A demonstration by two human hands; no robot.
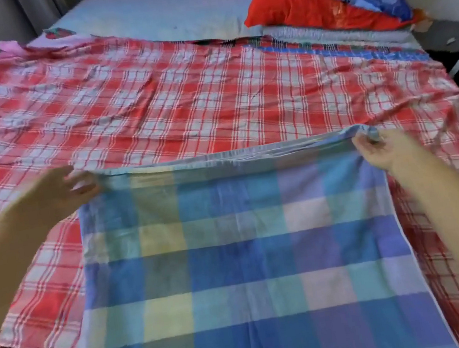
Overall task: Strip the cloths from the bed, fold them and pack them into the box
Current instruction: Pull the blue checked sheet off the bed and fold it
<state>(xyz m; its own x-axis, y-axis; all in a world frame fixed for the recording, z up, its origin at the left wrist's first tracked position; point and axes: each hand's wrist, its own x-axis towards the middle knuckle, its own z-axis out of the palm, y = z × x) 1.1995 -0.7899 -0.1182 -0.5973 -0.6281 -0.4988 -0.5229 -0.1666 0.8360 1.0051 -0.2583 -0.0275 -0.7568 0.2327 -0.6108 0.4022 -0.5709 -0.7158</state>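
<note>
Across the near half of the bed (161, 16), you are laying the blue checked cloth (240, 245) flat on top of the red plaid cloth (154, 102), and you are working its far, doubled edge. Your right hand (380, 151) is pinching the right corner, fingers curled round the bunched layers. Your left hand (60, 187) is sitting at the left corner, but it is blurring too much for me to tell whether its fingers are gripping or only touching. To my eye you are squaring up a fold, so you are wanting even tension between both corners: pulling them apart until that far edge is running straight, lining the layers up edge on edge, then smoothing toward yourself. The right corner is looking bunched, so it is worth spreading first. The red plaid cloth underneath is lying rumpled, so lifting rather than dragging is looking safer. The box is not showing anywhere in view.
</note>
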